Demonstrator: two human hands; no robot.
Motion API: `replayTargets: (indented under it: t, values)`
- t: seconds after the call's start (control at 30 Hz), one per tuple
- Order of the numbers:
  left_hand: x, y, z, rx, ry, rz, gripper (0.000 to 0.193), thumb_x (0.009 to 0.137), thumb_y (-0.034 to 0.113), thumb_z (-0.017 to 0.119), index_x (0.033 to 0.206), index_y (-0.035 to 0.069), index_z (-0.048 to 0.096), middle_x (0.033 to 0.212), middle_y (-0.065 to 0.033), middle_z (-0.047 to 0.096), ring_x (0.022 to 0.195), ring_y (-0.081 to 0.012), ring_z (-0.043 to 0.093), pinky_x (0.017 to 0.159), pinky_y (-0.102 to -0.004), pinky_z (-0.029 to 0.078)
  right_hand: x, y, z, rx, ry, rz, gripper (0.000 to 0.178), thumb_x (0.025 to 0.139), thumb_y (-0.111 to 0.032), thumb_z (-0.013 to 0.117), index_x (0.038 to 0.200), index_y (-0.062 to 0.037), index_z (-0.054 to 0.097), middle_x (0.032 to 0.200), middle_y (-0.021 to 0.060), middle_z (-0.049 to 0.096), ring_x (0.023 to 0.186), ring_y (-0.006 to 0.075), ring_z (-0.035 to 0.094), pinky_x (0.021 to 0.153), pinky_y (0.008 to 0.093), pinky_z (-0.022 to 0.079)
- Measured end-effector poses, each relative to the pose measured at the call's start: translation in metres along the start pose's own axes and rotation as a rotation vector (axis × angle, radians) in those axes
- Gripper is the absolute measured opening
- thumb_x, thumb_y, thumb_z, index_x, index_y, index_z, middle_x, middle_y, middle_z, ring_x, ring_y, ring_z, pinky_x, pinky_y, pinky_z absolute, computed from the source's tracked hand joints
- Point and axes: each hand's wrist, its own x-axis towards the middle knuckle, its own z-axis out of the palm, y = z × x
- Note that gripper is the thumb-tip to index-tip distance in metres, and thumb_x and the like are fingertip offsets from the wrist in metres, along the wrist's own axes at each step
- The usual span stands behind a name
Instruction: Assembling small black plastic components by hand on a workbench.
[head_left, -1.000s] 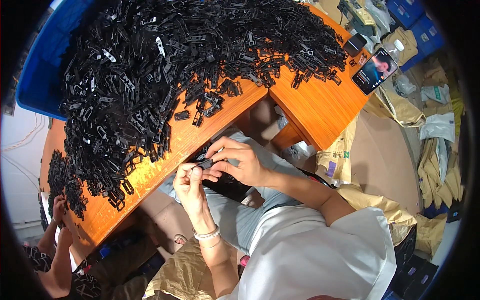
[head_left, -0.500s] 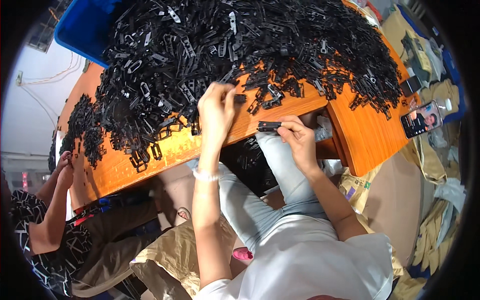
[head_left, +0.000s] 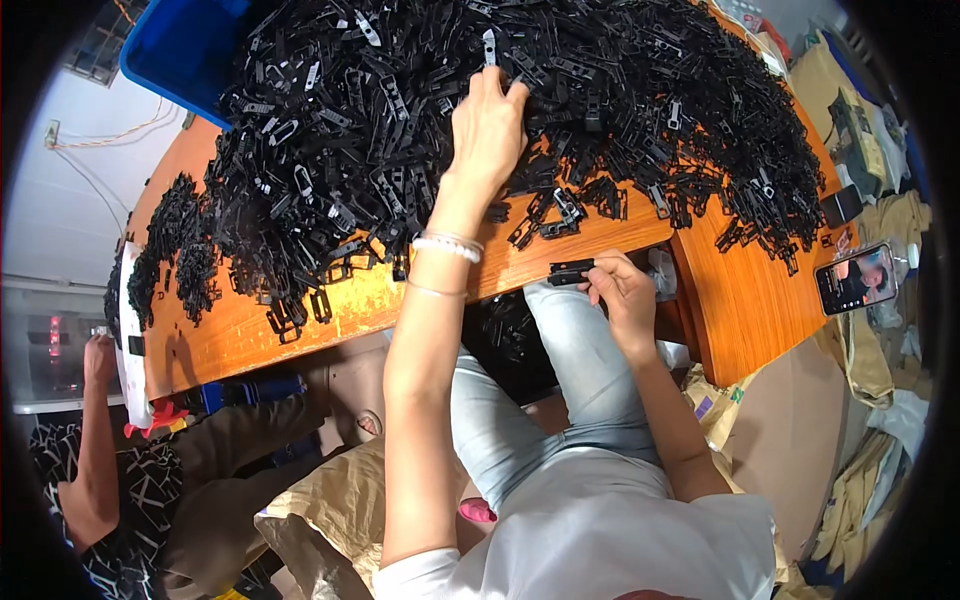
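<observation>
My left hand reaches over the big heap of small black plastic clips, fingers apart, with nothing visible in them. Just beyond its fingertips lies a silver-grey piece on the heap. My right hand is closed, pinching a slim black plastic clip between thumb and fingers, above my lap by the table's front edge. A small black part lies on the table beside my left wrist. Several loose clips lie at the near fringe of the heap.
The orange wooden table bends around me. A blue bin stands at the far left. A phone with a lit screen is at the right edge. Another person's arm shows at the left. Brown sacks lie around the floor.
My left hand has moved from the table's near edge up and forward onto the heap. My right hand still holds the clip. The other person's arm has shifted left.
</observation>
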Motion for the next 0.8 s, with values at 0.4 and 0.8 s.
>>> replayTargets:
  t: [0.4, 0.8]
  values:
    - [-0.103, 0.048, -0.064, -1.561, -0.321, -0.914, 0.02, 0.083, 0.01, 0.056, 0.092, -0.007, 0.056, 0.063, -0.0055, 0.055, 0.045, -0.0083, 0.05, 0.039, -0.0193, 0.038, 0.008, -0.022, 0.01, 0.118, 0.147, -0.133, 0.008, 0.077, -0.002, 0.055, 0.078, 0.0057, 0.058, 0.079, 0.0046, 0.055, 0.052, 0.0026, 0.042, 0.043, 0.0158, 0.029]
    - [-0.128, 0.061, -0.068, -1.476, -0.349, -1.087, 0.04, 0.086, 0.03, 0.054, 0.059, 0.001, 0.055, 0.043, -0.0015, 0.046, 0.033, -0.0057, 0.036, 0.039, -0.0183, 0.033, -0.007, -0.028, 0.023, -0.184, 0.082, -0.131, 0.004, 0.078, 0.002, 0.056, 0.077, 0.0054, 0.057, 0.076, 0.0047, 0.054, 0.059, 0.0071, 0.053, 0.051, 0.0176, 0.039]
